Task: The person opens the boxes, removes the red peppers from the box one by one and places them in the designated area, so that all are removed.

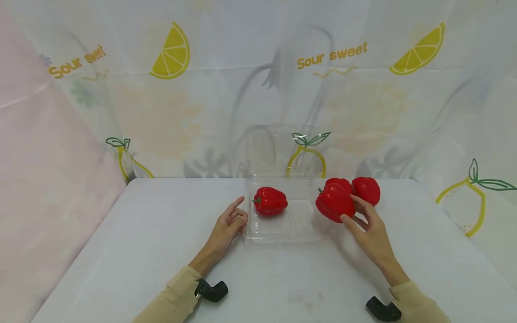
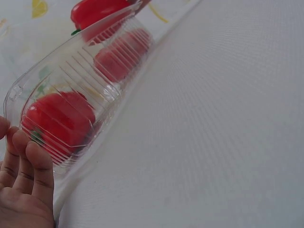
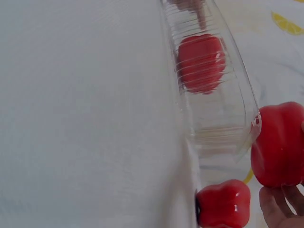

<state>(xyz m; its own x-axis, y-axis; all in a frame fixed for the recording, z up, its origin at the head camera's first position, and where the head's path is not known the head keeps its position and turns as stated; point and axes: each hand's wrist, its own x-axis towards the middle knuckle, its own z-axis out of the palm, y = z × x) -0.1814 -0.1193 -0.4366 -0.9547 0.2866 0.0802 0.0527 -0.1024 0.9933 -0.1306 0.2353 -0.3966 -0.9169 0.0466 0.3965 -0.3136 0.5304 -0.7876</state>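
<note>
Just right of a clear ribbed plastic box, whose transparent lid stands raised at the far side, a glossy red bell pepper is held off the counter, green stem to the left. Right hand grasps its right end between thumb and bent fingers. Judgement: light, firm, possibly hollow; smooth skin may slip, so best held around the broad body, not by the stem. A similar red pepper lies in the box's left part; a third pepper and a fourth pepper sit farther back on the right. Box probably thin, flexible, easily dented; steady it low on the wall. Left hand is at its left wall, index extended, others bent; pinching or merely touching, cannot tell.
</note>
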